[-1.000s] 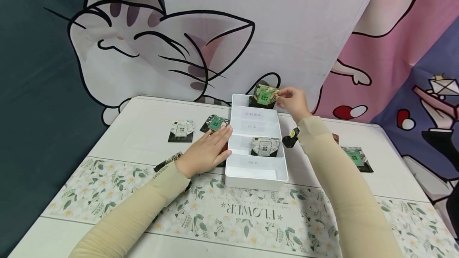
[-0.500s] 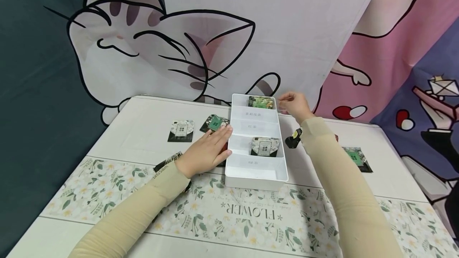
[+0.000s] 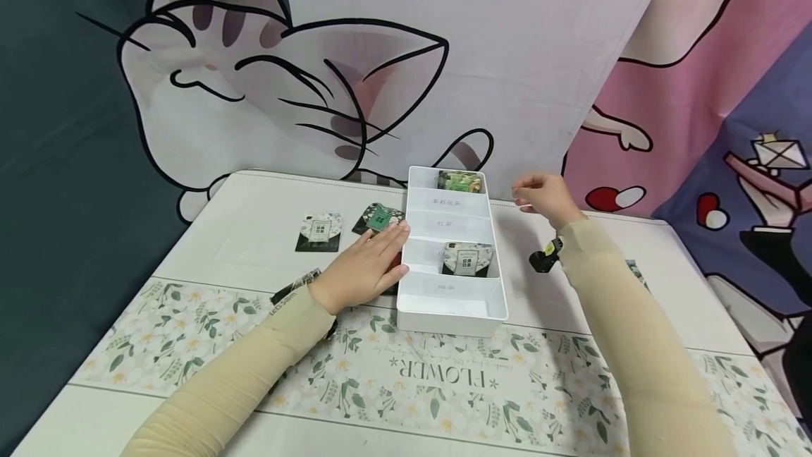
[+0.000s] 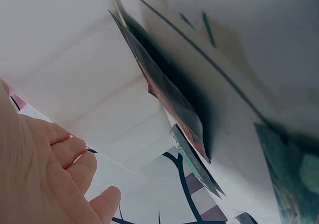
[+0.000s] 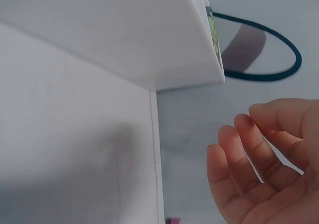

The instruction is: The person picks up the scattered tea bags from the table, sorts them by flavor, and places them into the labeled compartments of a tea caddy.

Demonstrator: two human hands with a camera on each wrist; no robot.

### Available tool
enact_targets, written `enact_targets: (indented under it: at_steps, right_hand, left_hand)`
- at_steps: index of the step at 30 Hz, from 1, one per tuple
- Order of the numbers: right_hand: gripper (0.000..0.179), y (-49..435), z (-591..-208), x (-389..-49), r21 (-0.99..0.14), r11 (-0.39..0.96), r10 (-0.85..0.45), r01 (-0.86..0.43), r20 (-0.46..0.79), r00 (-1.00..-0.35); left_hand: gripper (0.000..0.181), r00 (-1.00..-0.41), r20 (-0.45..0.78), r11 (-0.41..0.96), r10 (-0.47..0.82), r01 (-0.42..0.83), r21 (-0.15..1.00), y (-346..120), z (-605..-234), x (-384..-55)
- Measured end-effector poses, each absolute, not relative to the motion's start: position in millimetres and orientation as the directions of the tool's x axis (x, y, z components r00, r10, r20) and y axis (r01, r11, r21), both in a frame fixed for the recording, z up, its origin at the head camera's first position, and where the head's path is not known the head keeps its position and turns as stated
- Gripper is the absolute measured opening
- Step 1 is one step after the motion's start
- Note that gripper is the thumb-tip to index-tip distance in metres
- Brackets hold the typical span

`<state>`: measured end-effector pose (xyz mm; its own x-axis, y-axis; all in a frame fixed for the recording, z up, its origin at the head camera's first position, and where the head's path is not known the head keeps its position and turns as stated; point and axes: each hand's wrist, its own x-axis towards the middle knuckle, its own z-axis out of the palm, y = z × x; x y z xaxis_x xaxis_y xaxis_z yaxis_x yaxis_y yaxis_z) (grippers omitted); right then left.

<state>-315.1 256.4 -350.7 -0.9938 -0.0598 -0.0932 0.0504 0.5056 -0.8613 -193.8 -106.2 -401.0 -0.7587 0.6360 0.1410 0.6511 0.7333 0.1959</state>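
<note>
A long white divided box (image 3: 452, 324) stands in the middle of the table in the head view, its dividers labelled. My left hand (image 3: 363, 268) rests its fingers on the box's left rim. In the far compartment sits a green patterned tea sachet (image 3: 460, 182); a white-and-black tea sachet (image 3: 467, 259) stands in one nearer me. To the right of the far end, my right hand (image 3: 547, 197) is apart from the box, fingers loosely bent, holding nothing. The right wrist view shows the same hand (image 5: 269, 159) beside the box's outer wall.
Left of the box lie a white sachet (image 3: 319, 233), a green-labelled sachet (image 3: 378, 218) and a dark sachet (image 3: 295, 286) partly under my left sleeve. Another sachet (image 3: 636, 271) is mostly hidden behind my right forearm. A cartoon cloth (image 3: 539, 55) hangs behind the table.
My right hand let go of the green sachet, which dropped lower into the far compartment. That hand then moved right, away from the box. The left hand has stayed in place.
</note>
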Motion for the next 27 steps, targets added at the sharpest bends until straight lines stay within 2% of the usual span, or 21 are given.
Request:
enact_targets:
  at_steps: [10, 27]
  right_hand:
    - [0.03, 293, -363, -297, -0.8, 0.599, -0.071, 0.026, -0.086, -0.994]
    - [0.033, 355, -388, -288, -0.681, 0.72, 0.085, 0.134, -0.106, -0.991]
  left_hand:
    - [0.068, -0.762, 0.134, 0.734, 0.634, 0.647, 0.205, -106, -401, -195]
    - [0.068, -0.758, 0.151, 0.728, 0.634, 0.652, 0.212, -106, -402, -193]
